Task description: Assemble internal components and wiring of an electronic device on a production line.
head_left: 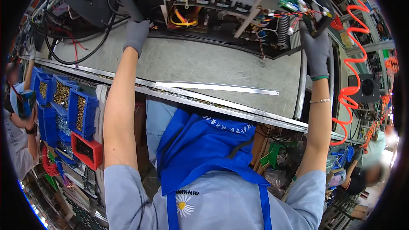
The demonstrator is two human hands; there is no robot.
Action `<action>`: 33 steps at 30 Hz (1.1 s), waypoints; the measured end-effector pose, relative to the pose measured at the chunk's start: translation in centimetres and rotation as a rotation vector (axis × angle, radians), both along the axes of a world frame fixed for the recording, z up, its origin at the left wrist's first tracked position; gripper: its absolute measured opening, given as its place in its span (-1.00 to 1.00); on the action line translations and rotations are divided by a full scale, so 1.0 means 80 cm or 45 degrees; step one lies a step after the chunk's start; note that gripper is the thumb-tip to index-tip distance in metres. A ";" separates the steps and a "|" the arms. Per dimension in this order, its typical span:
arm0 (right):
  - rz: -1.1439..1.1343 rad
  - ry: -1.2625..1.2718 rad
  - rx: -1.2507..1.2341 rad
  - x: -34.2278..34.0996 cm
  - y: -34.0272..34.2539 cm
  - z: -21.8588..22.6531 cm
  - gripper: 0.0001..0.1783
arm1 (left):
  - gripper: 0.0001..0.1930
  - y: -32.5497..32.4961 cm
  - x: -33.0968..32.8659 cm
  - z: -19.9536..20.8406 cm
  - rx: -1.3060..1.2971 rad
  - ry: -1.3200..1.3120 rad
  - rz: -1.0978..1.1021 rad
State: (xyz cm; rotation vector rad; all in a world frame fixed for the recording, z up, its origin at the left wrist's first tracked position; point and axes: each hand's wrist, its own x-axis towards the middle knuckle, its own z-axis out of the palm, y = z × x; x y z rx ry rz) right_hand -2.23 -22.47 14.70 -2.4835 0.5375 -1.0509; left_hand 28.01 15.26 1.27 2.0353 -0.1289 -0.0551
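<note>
Chassis (221,21): the open, dark frame stands across the worktop's far side, between our hands.
Left hand (137,35): gloved, at the chassis's left corner; fingertips hidden, so we cannot tell whether the grip pinches.
Right hand (316,51): gloved, at the right end, its grip likewise unclear.
Handling: we do best to steady both ends evenly and keep the yellow wires (187,24) off edges.
Worktop (191,59): grey, metal-edged; a silver strip (217,87) lies near us.
Room: blue bins (83,113) hold fasteners at left, a co-worker (17,145) beyond; a coiled orange hose (349,90) hangs right.
</note>
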 end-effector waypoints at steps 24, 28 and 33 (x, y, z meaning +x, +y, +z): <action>-0.243 0.738 -0.341 0.006 0.074 0.052 -0.57 | -0.41 -0.029 -0.094 0.029 -0.340 -0.488 0.001; -0.236 0.772 -0.355 0.013 0.075 0.051 -0.52 | -0.52 -0.074 -0.255 -0.042 -0.227 -0.650 -0.481; -0.316 0.776 -0.382 0.007 0.068 0.044 -0.49 | -0.25 -0.180 -0.350 0.020 -0.323 0.357 -1.178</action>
